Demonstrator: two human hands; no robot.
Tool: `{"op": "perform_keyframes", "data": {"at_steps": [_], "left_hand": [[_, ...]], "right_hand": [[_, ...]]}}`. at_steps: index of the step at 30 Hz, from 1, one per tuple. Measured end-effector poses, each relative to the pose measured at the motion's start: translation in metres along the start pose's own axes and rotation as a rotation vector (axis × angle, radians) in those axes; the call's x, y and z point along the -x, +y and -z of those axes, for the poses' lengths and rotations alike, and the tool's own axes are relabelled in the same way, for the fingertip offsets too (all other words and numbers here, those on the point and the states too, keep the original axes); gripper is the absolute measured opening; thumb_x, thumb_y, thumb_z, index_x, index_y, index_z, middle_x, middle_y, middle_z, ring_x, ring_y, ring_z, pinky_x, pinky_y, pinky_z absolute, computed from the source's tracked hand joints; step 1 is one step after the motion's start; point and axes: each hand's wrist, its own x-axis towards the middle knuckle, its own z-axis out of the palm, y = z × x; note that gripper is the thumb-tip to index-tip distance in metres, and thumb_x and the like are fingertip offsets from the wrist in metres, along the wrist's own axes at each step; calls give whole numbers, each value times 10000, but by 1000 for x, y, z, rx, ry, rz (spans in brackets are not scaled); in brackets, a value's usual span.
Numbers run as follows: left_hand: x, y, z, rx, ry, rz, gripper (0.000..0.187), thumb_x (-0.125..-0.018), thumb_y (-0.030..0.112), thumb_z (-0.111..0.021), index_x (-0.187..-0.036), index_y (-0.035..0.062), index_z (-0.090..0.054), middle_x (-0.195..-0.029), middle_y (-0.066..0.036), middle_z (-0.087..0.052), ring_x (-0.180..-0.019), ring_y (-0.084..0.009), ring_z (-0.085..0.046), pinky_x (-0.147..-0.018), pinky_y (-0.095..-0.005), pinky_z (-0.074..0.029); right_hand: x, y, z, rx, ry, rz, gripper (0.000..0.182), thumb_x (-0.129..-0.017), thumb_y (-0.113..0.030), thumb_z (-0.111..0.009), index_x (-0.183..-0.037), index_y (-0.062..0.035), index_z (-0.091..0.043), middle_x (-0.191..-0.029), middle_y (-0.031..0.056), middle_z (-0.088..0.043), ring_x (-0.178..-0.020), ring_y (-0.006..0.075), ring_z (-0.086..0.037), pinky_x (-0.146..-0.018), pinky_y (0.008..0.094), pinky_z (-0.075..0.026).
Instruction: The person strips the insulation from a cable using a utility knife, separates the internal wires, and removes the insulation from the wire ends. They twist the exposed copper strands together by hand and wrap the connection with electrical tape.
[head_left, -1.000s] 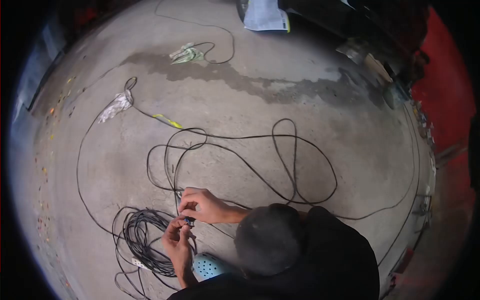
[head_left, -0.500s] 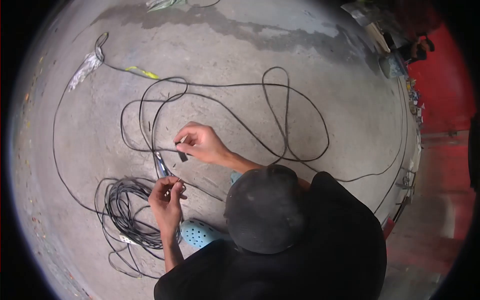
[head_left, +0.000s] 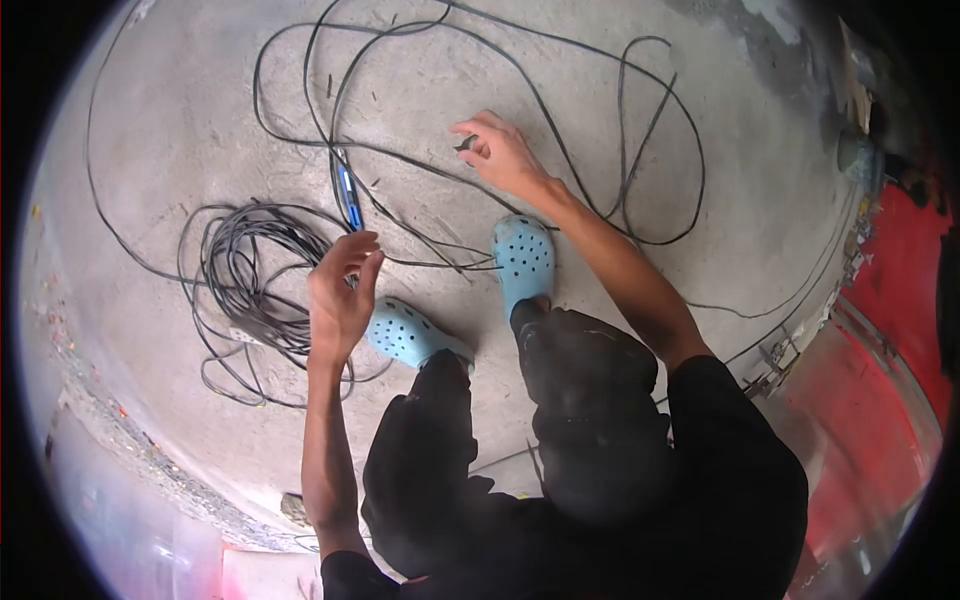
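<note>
My right hand [head_left: 505, 158] hovers above the floor, thumb and fingers pinched round a small dark piece [head_left: 466, 145]; its kind is not clear. At the left, my left hand [head_left: 340, 290] has curled fingers with a gap between thumb and forefinger, and I see nothing held there. Just beyond its fingertips lies a blue utility knife [head_left: 350, 198] on the concrete. Thin black cable [head_left: 430, 264] runs along the floor between the left hand and my right shoe. A bundle of coiled black cable [head_left: 235, 260] lies to the left of the left hand.
My light-blue clogs [head_left: 523, 258] stand on the concrete floor [head_left: 440, 210]. Loose cable loops [head_left: 700, 150] spread over the far and right parts. A pale power strip [head_left: 245, 335] lies by the coil. Clutter and a red surface [head_left: 905, 290] line the right side.
The view has tipped down and back, showing my legs and both clogs. My right hand has moved away from the left, to the right. The thin end in my left fingers no longer shows.
</note>
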Motion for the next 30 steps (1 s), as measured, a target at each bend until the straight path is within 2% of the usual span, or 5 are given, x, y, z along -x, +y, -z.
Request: {"op": "perform_keyframes", "data": {"at_steps": [5, 15, 19, 22, 30], "left_hand": [[141, -1, 49, -170, 85, 320, 221, -969, 153, -642, -1131, 7, -680, -978, -151, -737, -820, -269, -723, -734, -364, -573], [544, 70, 57, -49, -494, 469, 266, -882, 173, -646, -1079, 0, -687, -917, -226, -730, -821, -256, -737, -681, -388, -551], [516, 225, 68, 144, -213, 926, 239, -955, 183, -620, -1025, -38, -678, -816, -122, -720, -646, -191, -702, -484, -313, -565], [486, 291, 56, 132, -101, 974, 306, -909, 217, -674, -1078, -38, -665, -965, -164, -741, -809, -289, -723, -696, -422, -596], [355, 406, -160, -1423, -941, -471, 408, -830, 442, -689, -1078, 120, -727, -961, -105, -745, -841, -277, -723, -710, -449, -558]], "right_hand": [[81, -35, 23, 68, 258, -78, 419, -899, -184, -731, -1286, -70, -620, -1203, 125, -583, -893, 268, -677, -825, 400, -552], [674, -162, 144, -342, 4, -1213, 296, -860, -351, -727, -918, -66, -781, -922, 91, -770, -839, 236, -739, -747, 402, -574], [765, -200, 149, -342, 216, -1078, 423, -927, -441, -598, -943, -57, -775, -883, 144, -758, -853, 300, -737, -765, 446, -568], [791, -183, 165, -512, 473, -1514, 520, -935, -503, -527, -1022, -42, -752, -945, 224, -743, -941, 423, -713, -862, 484, -553], [974, -120, 300, -945, 655, -1199, 373, -972, -322, -530, -987, 12, -693, -825, 153, -716, -730, 267, -723, -647, 399, -577]]}}
